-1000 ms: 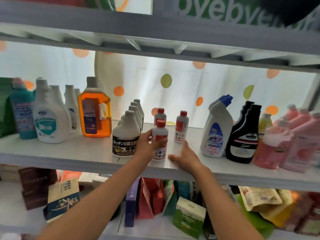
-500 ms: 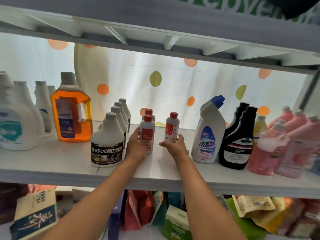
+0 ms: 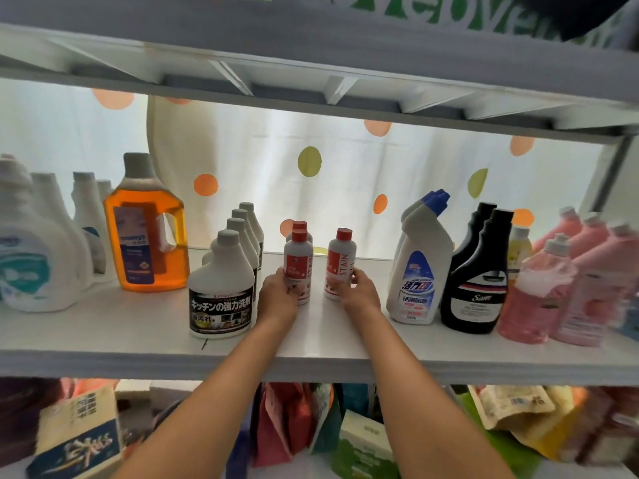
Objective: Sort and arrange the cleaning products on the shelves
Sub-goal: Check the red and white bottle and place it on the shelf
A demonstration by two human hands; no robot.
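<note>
Three small white stain-remover bottles with red caps stand upright in the middle of the white shelf. My left hand grips the lower part of the front left bottle. A second one stands right behind it, mostly hidden. My right hand holds the base of the right bottle, which stands a little apart from the left pair.
Left of my hands stands a row of white bottles with black labels, then an orange jug and white detergent jugs. To the right are white toilet cleaners, black bottles and pink bottles. The lower shelf holds boxes and pouches.
My right hand moved from the shelf front up to the right bottle and took hold of its base. My left hand kept its grip on the front left bottle, now set farther back.
</note>
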